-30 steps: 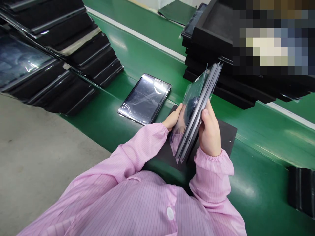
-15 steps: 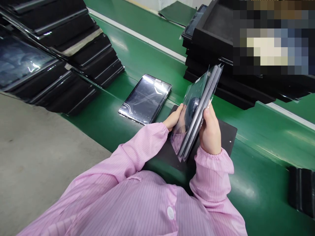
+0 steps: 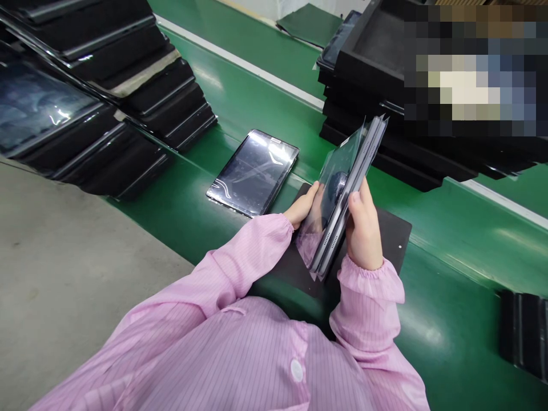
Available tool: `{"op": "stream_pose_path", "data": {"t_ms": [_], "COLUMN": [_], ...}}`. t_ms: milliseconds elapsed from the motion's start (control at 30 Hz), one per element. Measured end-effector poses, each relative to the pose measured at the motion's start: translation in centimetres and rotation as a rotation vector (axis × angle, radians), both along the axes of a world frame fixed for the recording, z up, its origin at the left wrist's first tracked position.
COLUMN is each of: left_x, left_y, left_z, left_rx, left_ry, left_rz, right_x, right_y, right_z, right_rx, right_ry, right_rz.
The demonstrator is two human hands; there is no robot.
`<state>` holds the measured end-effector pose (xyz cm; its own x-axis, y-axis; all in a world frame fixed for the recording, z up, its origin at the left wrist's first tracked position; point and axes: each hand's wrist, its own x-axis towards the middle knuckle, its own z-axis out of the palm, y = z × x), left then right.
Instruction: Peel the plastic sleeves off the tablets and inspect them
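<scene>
Two tablets [image 3: 338,200] with clear protective film stand on edge, tilted and pressed together, between my hands. My left hand [image 3: 303,208] grips their left side, its fingers partly hidden behind the film-covered screen. My right hand [image 3: 365,228] is closed around the right side, thumb on the edge with the speaker holes. Beneath them a flat dark board [image 3: 391,231] lies on the green work surface [image 3: 449,251]. Left of my hands, another tablet [image 3: 252,171] lies flat with its glossy screen up; its edge looks thick, so more may be under it.
Tall stacks of black trays [image 3: 171,97] lean in at the upper left, with a film-covered screen [image 3: 38,103] among them. More black trays [image 3: 368,63] are piled at the back right, beside another tablet [image 3: 340,43]. Dark ridged trays [image 3: 524,331] sit at the right edge.
The held tablets have dipped and shifted very slightly. My right thumb has moved a little along their edge. The tablet on the surface stays put.
</scene>
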<state>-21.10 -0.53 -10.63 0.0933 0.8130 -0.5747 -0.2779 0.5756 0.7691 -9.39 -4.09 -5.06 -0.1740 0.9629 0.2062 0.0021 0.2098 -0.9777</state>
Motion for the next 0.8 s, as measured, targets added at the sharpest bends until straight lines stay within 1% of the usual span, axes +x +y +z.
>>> {"op": "stream_pose_path", "data": {"t_ms": [167,300,533,800], "left_x": [0.0,-0.1,-0.3,-0.1], "left_y": [0.4,0.6,0.5,0.5], "left_z": [-1.6,-2.6,-2.5,-2.3], "left_rx": [0.047,0.104,0.099,0.087], "left_ry": [-0.101,-0.186,-0.171,-0.163], "left_rz": [-0.013,-0.027,-0.033,-0.023], "right_x": [0.2,0.4,0.5,1.1], "right_y": [-0.2,-0.2,0.0,0.0], "right_z": [0.9,0.9,0.8,0.8], "right_rx": [0.023,0.029,-0.005,0.021], "right_ry": [-0.079,-0.117,-0.104,-0.141], "right_rz": [0.038,0.056,0.105,0.122]}}
